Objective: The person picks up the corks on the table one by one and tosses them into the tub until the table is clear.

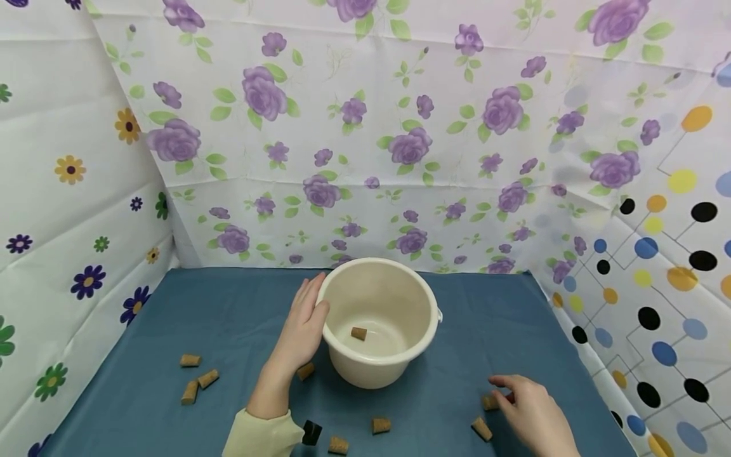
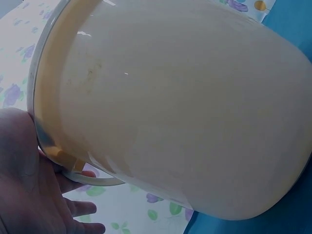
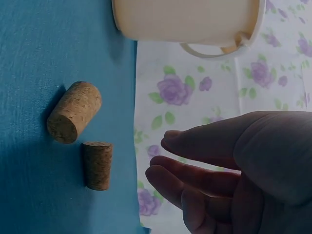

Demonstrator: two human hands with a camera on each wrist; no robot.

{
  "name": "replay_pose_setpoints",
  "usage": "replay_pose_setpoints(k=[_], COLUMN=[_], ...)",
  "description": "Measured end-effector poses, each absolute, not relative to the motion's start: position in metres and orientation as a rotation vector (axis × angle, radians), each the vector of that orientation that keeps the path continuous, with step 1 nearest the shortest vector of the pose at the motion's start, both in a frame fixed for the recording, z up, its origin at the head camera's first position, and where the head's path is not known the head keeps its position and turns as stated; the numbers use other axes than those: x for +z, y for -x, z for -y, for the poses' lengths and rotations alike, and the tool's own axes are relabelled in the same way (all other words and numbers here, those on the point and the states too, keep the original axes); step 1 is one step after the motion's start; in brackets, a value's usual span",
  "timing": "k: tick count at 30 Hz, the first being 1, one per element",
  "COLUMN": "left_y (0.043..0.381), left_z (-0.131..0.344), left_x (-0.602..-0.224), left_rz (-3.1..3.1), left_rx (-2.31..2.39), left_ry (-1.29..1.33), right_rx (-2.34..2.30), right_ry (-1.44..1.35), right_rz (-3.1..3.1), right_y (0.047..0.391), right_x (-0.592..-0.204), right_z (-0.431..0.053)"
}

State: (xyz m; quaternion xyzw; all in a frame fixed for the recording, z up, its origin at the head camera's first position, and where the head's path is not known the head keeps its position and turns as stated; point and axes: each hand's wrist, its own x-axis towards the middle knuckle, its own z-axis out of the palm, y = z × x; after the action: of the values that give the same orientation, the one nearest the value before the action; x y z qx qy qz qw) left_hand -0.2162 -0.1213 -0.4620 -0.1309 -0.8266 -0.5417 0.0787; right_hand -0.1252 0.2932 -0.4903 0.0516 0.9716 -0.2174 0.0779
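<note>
A cream plastic bucket (image 1: 374, 373) stands mid-table with one cork (image 1: 358, 333) lying on its bottom. My left hand (image 1: 304, 320) lies flat against the bucket's left wall, fingers straight up to the rim; the left wrist view shows that hand (image 2: 29, 195) under the rim of the bucket (image 2: 185, 122). My right hand (image 1: 516, 398) hovers low at the front right, fingers relaxed and holding nothing, just beside a cork (image 1: 488, 402) and near another cork (image 1: 481, 429). The right wrist view shows the hand (image 3: 209, 165) apart from two corks (image 3: 74, 112) (image 3: 97, 165).
Three corks (image 1: 190, 360) (image 1: 208, 379) (image 1: 189, 392) lie at the left on the blue cloth (image 1: 171, 317). More corks lie by my left wrist (image 1: 305, 371) and near the front edge (image 1: 381, 424) (image 1: 338, 445). Floral and dotted sheets wall the table on three sides.
</note>
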Motion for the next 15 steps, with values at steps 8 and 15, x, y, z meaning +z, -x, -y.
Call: replay_pose_setpoints(k=[8, 15], left_y=[0.216, 0.217], left_z=[0.121, 0.121], left_x=[-0.463, -0.462], left_rz=[2.481, 2.474], left_rx=[-1.628, -1.621], left_ry=[0.387, 0.399], right_rx=[-0.634, -0.626], right_ry=[-0.149, -0.16], right_rz=[-2.901, -2.872], right_y=[0.129, 0.13], right_x=[-0.497, -0.505], right_z=[-0.294, -0.299])
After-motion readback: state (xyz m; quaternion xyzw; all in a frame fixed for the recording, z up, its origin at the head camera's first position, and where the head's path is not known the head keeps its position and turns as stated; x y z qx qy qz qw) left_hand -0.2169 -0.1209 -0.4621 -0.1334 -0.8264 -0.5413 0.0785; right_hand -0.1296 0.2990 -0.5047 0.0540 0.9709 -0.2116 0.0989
